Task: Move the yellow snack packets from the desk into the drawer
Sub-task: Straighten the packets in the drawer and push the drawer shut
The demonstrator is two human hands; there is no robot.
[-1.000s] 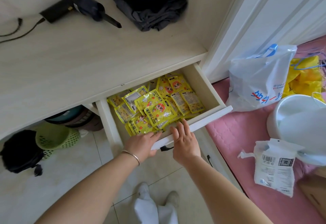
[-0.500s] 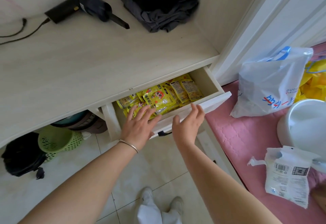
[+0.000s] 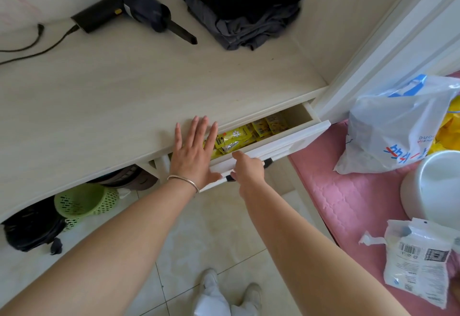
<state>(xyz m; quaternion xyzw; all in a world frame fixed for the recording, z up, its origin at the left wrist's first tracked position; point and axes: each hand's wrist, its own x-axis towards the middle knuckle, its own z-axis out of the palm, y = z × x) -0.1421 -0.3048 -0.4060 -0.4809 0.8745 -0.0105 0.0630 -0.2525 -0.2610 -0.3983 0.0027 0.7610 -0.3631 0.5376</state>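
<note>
The white drawer point(image 3: 286, 145) under the pale wooden desk point(image 3: 119, 106) stands only a narrow gap open. Several yellow snack packets point(image 3: 236, 139) lie inside it, mostly hidden by the desk top. My left hand point(image 3: 193, 156), with a thin bangle on the wrist, lies flat with fingers spread over the drawer's left end and the desk edge. My right hand point(image 3: 249, 168) presses on the drawer front near its dark handle, fingers curled under. Neither hand holds a packet.
A black handheld blower point(image 3: 134, 12) with a cord and a pile of dark clothes point(image 3: 244, 9) lie at the back of the desk. A green basket point(image 3: 84, 201) and a black bag point(image 3: 29, 228) sit under it. A pink mat point(image 3: 353, 198) with bags and a white bowl lies right.
The drawer has slid inward from well open to nearly closed. Both hands moved forward with its front, and the left hand now reaches the desk edge.
</note>
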